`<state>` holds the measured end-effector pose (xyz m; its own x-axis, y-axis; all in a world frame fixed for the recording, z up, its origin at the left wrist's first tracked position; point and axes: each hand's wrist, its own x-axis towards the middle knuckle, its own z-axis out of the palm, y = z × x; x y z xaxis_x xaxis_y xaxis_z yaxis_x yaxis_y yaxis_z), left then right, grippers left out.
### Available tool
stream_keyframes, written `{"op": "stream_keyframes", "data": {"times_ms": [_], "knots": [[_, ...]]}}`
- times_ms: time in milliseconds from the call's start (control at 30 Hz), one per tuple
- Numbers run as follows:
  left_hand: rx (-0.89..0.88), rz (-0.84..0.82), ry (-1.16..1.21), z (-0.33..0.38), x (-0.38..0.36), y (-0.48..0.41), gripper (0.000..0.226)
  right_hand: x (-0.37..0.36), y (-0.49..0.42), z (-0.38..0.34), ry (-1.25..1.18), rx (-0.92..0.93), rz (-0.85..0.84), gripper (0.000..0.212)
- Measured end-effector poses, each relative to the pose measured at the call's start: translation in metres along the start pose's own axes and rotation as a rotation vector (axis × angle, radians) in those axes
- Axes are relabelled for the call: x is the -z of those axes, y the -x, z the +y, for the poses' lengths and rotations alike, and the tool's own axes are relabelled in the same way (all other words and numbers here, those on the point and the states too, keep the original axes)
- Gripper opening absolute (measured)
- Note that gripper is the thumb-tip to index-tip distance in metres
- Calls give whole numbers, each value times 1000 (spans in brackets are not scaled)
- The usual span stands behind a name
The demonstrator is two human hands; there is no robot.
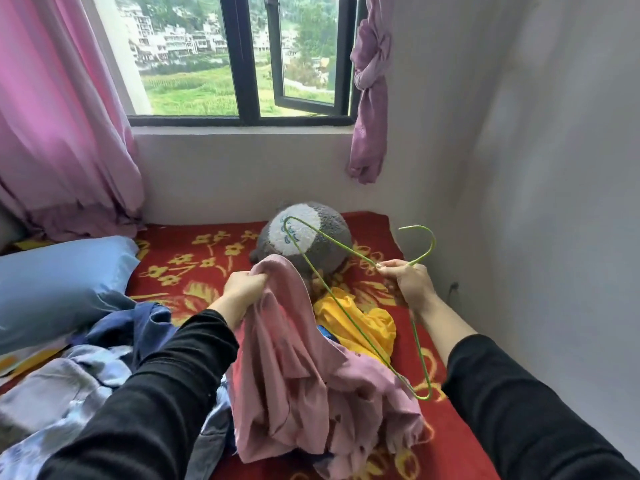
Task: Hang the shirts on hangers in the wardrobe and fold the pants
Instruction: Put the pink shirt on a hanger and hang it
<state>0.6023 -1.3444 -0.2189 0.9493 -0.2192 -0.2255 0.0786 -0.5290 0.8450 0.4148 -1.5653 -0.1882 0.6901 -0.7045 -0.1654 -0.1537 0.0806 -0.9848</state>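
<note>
Head view: green hanger [349, 315] runs diagonally, hook upward-right, pinched by right hand [410, 284]; left hand [242, 287] clutches raised pink shirt [294, 358].

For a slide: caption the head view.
Left hand grips a pink shirt, right hand pinches a green hanger, above the bed.
</note>
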Motion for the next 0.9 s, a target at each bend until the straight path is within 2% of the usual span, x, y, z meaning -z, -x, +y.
{"op": "stream_keyframes", "data": {"times_ms": [100,233,333,433,533,633,733,800,833,900], "knots": [[-36,36,45,-10,2,-14,28,12,0,20,81,-134,-123,8],[-73,8,65,-14,5,-18,36,10,1,40,228,-247,-235,9],[-212,-51,8,-9,1,-13,32,-6,1,46,314,-201,-263,11],[-308,-176,45,0,-7,0,27,-30,2,50,420,-65,-215,14],[-359,-274,53,5,-10,16,26,-52,6,58,568,27,-282,25],[-351,-388,73,1,-1,29,19,-63,5,65,638,36,-164,27],[-328,-439,-158,-15,15,31,26,-65,6,67,579,47,8,17],[-298,-461,-254,-24,19,31,31,-65,7,67,534,48,12,12],[-299,-423,-201,-26,20,31,31,-66,9,67,516,33,-7,9],[-316,-240,-37,-23,24,27,26,-65,11,63,490,0,-29,7]]}}
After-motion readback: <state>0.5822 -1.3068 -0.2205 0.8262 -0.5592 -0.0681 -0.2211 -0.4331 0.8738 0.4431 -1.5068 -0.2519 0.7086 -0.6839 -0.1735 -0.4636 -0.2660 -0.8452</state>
